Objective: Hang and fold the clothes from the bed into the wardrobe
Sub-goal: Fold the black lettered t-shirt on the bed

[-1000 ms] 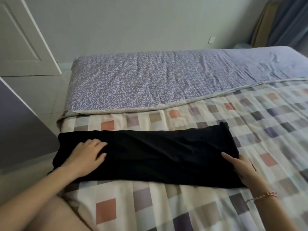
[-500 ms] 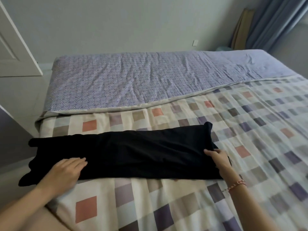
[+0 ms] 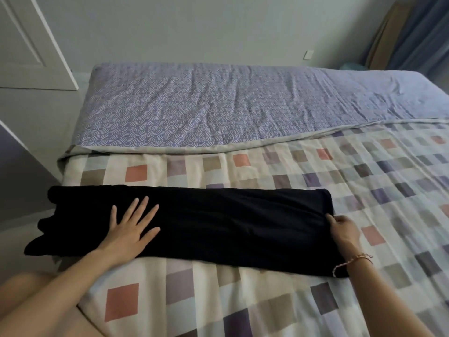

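A black garment (image 3: 218,222), folded into a long strip, lies across the checked bedcover (image 3: 243,300), its left end hanging over the bed's edge. My left hand (image 3: 131,227) presses flat on the left part of the strip, fingers spread. At the strip's right end my right hand (image 3: 342,229) grips the cloth's edge with curled fingers; a bead bracelet circles that wrist.
A purple patterned sheet (image 3: 206,108) covers the far half of the bed. A white door (image 3: 29,45) stands at the far left, a dark panel (image 3: 17,171) close on the left. Blue curtains (image 3: 422,35) hang at the far right.
My left hand has slid up onto the garment and spread flat. The right hand has closed on the strip's right end. The camera view has shifted.
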